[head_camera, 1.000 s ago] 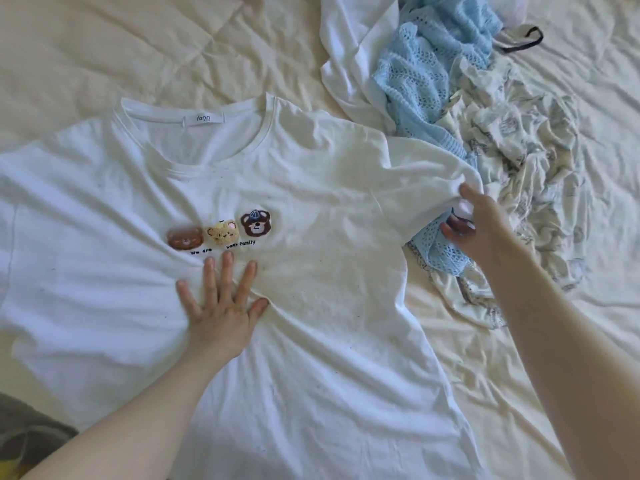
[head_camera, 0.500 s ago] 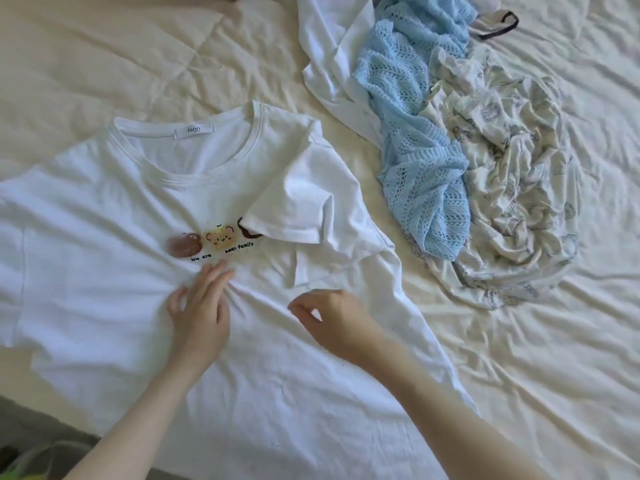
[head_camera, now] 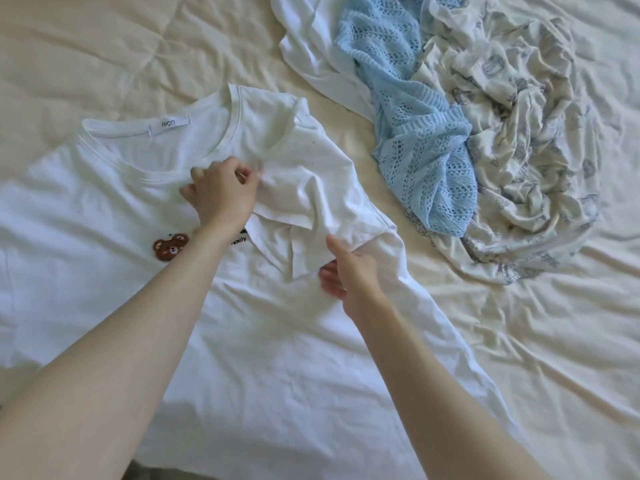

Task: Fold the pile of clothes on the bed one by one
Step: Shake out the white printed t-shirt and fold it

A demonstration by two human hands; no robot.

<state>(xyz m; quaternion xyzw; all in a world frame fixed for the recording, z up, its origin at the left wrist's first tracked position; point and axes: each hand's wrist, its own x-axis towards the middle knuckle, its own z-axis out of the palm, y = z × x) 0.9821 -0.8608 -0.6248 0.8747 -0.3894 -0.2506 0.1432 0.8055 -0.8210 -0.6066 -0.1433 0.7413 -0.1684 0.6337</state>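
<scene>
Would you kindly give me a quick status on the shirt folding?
Left hand pinching folded sleeve. Right hand gripping white T-shirt side edge. Unfolded pile waits beside, not obstructing.

The T-shirt [head_camera: 270, 341] across the lower left of the frame is plain white, with a brown bear patch [head_camera: 170, 246] and small black lettering [head_camera: 238, 241] on the chest. In the upper right, a light blue open-knit garment [head_camera: 419, 147] lies on a cream cloth with grey-blue prints [head_camera: 526, 140] and another white garment [head_camera: 311, 46]. The bedsheet [head_camera: 104, 46] is pale cream.
</scene>
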